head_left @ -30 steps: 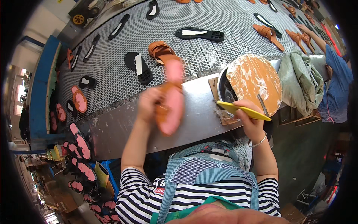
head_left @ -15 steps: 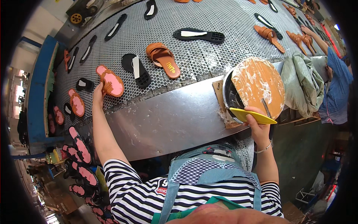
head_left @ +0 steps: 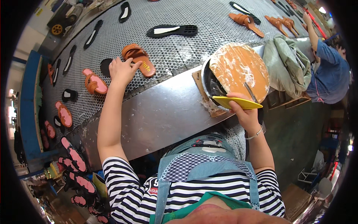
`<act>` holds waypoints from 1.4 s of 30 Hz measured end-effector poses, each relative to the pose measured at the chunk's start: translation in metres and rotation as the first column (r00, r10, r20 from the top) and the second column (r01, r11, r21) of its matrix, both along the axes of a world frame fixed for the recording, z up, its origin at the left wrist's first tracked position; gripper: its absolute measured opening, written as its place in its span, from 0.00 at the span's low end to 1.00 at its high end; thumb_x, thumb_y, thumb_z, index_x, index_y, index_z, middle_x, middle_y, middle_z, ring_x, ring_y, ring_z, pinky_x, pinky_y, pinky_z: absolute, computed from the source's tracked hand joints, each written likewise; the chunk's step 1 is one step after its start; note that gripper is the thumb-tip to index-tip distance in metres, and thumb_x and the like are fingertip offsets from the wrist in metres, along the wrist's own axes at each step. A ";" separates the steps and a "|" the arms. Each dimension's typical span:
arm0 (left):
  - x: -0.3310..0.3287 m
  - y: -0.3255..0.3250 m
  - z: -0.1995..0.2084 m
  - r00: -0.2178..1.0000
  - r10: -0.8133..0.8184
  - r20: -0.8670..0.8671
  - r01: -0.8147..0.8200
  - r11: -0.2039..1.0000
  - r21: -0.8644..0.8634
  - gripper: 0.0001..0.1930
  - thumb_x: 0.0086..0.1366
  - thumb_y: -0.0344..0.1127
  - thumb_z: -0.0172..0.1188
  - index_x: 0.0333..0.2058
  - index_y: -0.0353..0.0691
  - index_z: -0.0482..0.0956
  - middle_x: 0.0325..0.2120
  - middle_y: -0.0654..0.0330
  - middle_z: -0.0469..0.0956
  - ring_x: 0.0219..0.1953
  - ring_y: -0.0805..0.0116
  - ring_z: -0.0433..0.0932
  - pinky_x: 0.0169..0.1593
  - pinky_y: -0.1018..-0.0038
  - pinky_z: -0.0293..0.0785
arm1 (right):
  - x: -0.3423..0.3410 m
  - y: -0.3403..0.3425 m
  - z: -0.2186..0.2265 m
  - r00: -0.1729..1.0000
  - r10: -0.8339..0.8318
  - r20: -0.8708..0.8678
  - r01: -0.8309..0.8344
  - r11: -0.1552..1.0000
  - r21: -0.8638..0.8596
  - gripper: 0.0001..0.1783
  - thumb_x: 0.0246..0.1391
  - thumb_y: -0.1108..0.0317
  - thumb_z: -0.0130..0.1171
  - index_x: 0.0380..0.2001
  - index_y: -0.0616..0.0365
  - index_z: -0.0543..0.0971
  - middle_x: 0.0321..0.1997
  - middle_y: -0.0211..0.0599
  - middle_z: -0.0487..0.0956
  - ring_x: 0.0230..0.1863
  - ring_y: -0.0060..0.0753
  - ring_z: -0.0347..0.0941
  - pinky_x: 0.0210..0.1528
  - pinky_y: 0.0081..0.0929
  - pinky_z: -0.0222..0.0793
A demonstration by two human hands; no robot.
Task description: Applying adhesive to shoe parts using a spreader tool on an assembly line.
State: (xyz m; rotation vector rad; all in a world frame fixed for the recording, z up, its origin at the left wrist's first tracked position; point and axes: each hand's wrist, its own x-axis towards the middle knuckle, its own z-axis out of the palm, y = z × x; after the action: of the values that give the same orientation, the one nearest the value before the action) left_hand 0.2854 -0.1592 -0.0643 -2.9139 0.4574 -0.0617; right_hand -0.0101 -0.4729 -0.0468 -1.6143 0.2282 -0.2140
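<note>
My left hand (head_left: pixel 123 71) reaches over the perforated belt with fingers apart, its tips at the near side of a tan strappy sandal (head_left: pixel 143 61). A black shoe sole (head_left: pixel 106 67) lies partly hidden behind that hand. My right hand (head_left: pixel 244 112) grips a flat yellow piece (head_left: pixel 238 102) at the front rim of a round metal pan (head_left: pixel 204 80). An orange-brown disc (head_left: pixel 236 67) smeared with white covers most of the pan. On the disc a thin grey stick (head_left: pixel 250 91) leans, its lower end hidden behind the yellow piece.
Black soles with white strips (head_left: pixel 171 31) and sandals with pink insoles (head_left: pixel 96 84) lie spread along the belt. A steel ledge (head_left: pixel 156 112) runs before me. Grey-green cloth (head_left: pixel 287 67) hangs right of the pan. A person in blue (head_left: pixel 328 74) works at far right.
My left hand has left the pink-insole sandal and moved right to the tan sandal. The view has shifted, so most things appear further left. My right hand still holds the yellow piece.
</note>
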 end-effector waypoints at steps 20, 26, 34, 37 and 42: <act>-0.165 -0.020 -0.006 0.938 -0.270 -0.216 -0.240 -0.059 -0.969 0.40 0.58 0.64 0.54 0.55 0.32 0.64 0.47 0.49 0.72 0.44 0.54 0.75 0.46 0.65 0.72 | 0.016 -0.037 0.004 0.983 0.181 0.011 -0.147 0.833 -0.534 0.10 0.56 0.68 0.59 0.41 0.59 0.80 0.31 0.34 0.80 0.26 0.22 0.74 0.29 0.22 0.70; -0.205 -0.062 -0.006 0.567 -0.718 -0.403 -0.823 -0.507 -0.255 0.37 0.65 0.62 0.38 0.60 0.36 0.60 0.48 0.44 0.70 0.36 0.59 0.75 0.37 0.67 0.75 | -0.011 -0.025 0.002 0.966 -0.140 -0.219 0.140 0.990 -0.016 0.12 0.57 0.66 0.59 0.41 0.63 0.79 0.29 0.33 0.80 0.23 0.18 0.73 0.25 0.19 0.71; -0.231 -0.086 0.004 0.336 -0.869 -0.364 -0.938 -0.344 -0.045 0.36 0.67 0.61 0.33 0.63 0.39 0.57 0.54 0.39 0.66 0.37 0.58 0.74 0.36 0.69 0.76 | -0.017 0.010 0.006 0.971 -0.209 0.117 0.160 0.929 0.335 0.11 0.61 0.69 0.55 0.46 0.59 0.77 0.36 0.31 0.79 0.30 0.17 0.76 0.28 0.13 0.74; -0.236 -0.097 0.008 0.324 -0.851 -0.414 -0.942 -0.328 -0.063 0.35 0.67 0.61 0.32 0.60 0.38 0.61 0.50 0.44 0.70 0.36 0.58 0.74 0.35 0.68 0.76 | -0.012 0.013 0.012 0.965 -0.109 0.240 0.042 0.963 0.266 0.13 0.61 0.71 0.55 0.48 0.59 0.75 0.40 0.32 0.79 0.34 0.18 0.76 0.33 0.14 0.74; -0.242 -0.110 0.012 0.307 -0.845 -0.438 -0.951 -0.287 -0.112 0.35 0.68 0.62 0.29 0.55 0.36 0.67 0.43 0.51 0.75 0.36 0.60 0.77 0.38 0.67 0.75 | -0.002 0.016 0.009 0.939 -0.037 0.342 0.007 0.996 0.089 0.13 0.58 0.74 0.58 0.47 0.61 0.76 0.37 0.37 0.80 0.33 0.24 0.77 0.35 0.20 0.73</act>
State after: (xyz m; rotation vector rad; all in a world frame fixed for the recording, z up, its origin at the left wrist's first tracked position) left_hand 0.0431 -0.2689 -0.0524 0.6035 0.1704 -0.9477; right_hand -0.0123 -0.4570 -0.0382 -1.4612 -0.0139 -0.4919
